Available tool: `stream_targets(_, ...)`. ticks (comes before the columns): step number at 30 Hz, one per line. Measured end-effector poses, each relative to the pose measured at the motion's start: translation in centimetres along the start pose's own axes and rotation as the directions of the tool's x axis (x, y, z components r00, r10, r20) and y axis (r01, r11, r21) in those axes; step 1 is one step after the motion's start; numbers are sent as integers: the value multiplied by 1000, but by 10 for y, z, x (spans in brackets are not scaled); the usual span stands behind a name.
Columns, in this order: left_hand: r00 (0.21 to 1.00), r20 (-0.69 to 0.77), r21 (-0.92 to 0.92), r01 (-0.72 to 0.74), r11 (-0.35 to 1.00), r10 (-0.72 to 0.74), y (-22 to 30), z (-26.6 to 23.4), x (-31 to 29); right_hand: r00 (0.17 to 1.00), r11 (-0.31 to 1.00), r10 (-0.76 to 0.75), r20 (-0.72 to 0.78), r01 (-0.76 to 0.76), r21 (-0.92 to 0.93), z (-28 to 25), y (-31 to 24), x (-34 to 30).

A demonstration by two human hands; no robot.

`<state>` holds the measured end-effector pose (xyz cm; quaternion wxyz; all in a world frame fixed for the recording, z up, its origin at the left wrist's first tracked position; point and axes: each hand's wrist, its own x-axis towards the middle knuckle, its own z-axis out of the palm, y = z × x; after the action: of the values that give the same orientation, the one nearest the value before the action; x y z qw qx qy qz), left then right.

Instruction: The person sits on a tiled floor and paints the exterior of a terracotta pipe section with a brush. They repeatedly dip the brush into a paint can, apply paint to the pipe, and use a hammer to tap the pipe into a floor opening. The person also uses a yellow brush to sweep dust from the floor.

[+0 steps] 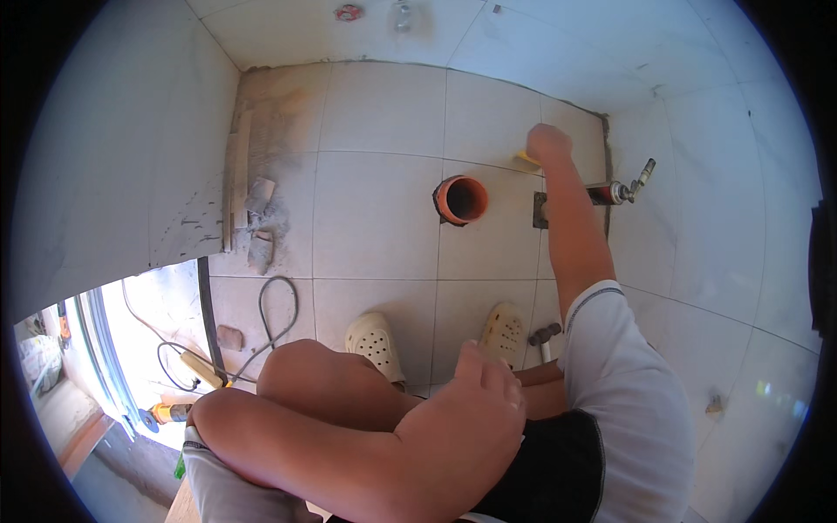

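Observation:
My right hand [548,144] reaches out to the far right of the tiled floor. Its fingers are closed on a small yellow thing [526,159], mostly hidden, which is low against the tiles. My left hand [475,405] hangs in front of my body near my right leg, its fingers loosely bent and a little apart, with nothing seen in it. An orange pipe [461,200] stands up out of the floor left of my right forearm. Partly behind that forearm are a dark square floor opening [540,209] and a canister with a metal torch nozzle [615,193].
A hammer [546,338] lies by my right clog [503,331]. Broken tile pieces [260,250] and dust lie at the left, beside wood strips [241,174]. A cord [261,301], a yellow socket block [201,370] and a yellow angle grinder [167,413] are at lower left.

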<state>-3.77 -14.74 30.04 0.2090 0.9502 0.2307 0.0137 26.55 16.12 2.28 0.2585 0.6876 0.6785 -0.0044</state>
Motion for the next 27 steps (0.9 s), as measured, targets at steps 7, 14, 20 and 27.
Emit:
stream_targets(7,991,105,-25,-77,997,80,-12,-10,3,982,988,-152,-113,148,-44,36,-13,-1)
stream_targets(14,988,138,-54,-66,996,73,-1,0,17,899,851,-388,-203,434,296,-21,-208,-48)
stream_targets(20,989,143,-20,-37,999,39,10,-8,11,807,680,-534,-254,588,438,-64,-304,-65)
stream_targets(27,943,333,137,-59,989,10,14,-14,0,916,890,-382,-125,401,218,-95,-224,-48)
